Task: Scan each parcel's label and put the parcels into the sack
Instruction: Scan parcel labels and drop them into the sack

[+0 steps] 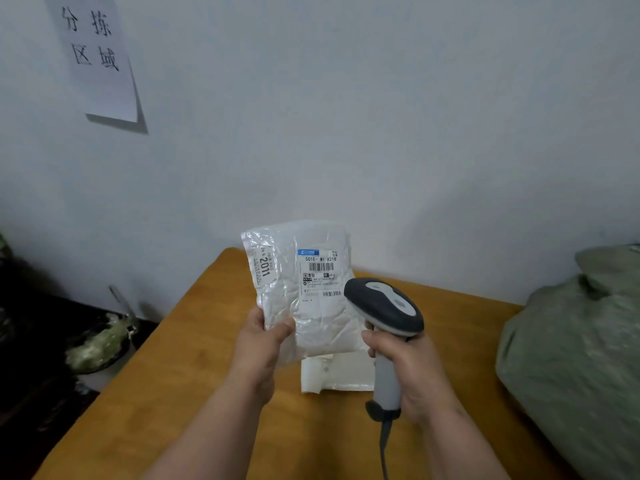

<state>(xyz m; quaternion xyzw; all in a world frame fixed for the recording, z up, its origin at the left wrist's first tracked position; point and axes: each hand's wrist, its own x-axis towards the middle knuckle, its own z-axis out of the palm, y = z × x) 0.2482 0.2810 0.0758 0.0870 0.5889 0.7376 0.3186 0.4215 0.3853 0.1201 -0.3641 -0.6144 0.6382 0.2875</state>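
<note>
Parcel (298, 292) crinkled white, labelled, pinched by left hand (259, 344); right hand (412, 372) grips scanner (384, 306).

Parcel (304, 292) in left hand (261, 344), scanner (384, 317) in right hand (412, 372)

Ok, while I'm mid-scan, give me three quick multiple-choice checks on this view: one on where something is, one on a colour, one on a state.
1. Where is the green sack?
A. On the floor at the left
B. At the right edge of the wooden table
C. Hanging on the wall

2. What colour is the scanner head?
A. Dark grey with a light panel
B. Red
C. Yellow

3. What is the left hand doing?
A. Lying flat on the table
B. Hanging idle
C. Holding the white parcel up, label facing the camera

Answers: 1 B, the sack sits at the right; 2 A, its top shows this; 3 C, thumb pinches the parcel's lower edge while the right hand grips the scanner.
</note>
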